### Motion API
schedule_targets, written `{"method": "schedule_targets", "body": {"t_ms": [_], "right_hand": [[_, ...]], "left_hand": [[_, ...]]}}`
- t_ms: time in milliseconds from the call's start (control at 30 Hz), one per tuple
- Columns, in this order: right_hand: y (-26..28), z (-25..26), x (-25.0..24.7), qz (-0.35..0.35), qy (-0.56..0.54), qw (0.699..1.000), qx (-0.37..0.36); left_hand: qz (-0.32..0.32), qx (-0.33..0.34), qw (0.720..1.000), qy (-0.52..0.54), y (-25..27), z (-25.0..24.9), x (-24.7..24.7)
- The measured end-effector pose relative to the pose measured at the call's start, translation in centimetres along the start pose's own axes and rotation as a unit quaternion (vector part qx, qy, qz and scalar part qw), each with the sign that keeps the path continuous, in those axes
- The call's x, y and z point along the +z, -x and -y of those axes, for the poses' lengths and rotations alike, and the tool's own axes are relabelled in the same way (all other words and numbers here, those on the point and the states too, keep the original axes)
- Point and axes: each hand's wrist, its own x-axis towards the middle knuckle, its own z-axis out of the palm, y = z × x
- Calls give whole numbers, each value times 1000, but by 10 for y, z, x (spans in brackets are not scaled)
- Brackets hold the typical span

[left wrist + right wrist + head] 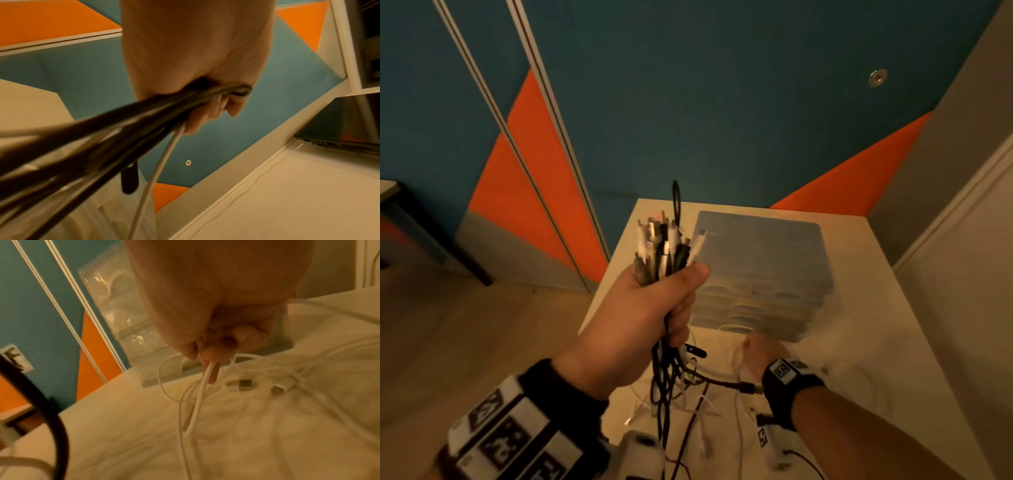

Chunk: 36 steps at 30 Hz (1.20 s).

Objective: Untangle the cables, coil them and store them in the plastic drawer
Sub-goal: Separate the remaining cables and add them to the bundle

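My left hand [654,308] is raised above the table and grips a bundle of black and white cables [664,246], plug ends sticking up out of the fist and the cords hanging down in a tangle [674,383]. In the left wrist view the cords [123,129] stream from the closed fist [205,100]. My right hand [760,349] is low on the table in front of the clear plastic drawer unit [760,260] and pinches a white cable [202,386]. Loose white plugs [242,383] lie beside it.
The white table [859,342] stands in a corner, with a blue and orange wall panel [688,102] behind and a grey wall on the right. A dark laptop [339,123] shows in the left wrist view. Wooden floor lies to the left.
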Motion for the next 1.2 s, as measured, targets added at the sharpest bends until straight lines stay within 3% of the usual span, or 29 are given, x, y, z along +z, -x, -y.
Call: {"method": "schedule_targets", "body": {"t_ms": [100, 467, 633, 867, 1033, 1200], "right_hand": [[-14, -1, 8, 9, 19, 999, 25], [-12, -8, 23, -13, 78, 997, -15], [-5, -27, 16, 11, 72, 997, -33], [9, -42, 10, -62, 72, 992, -78], [30, -33, -26, -161, 19, 979, -120], [68, -29, -92, -169, -38, 976, -129]], "left_hand": [[-8, -19, 1000, 3, 0, 7, -4], [8, -16, 999, -33, -1, 9, -9], [15, -13, 999, -44, -2, 15, -8], [2, -22, 999, -45, 0, 23, -5], [-8, -21, 998, -52, -4, 24, -7], [-22, -25, 998, -46, -9, 27, -4]]}}
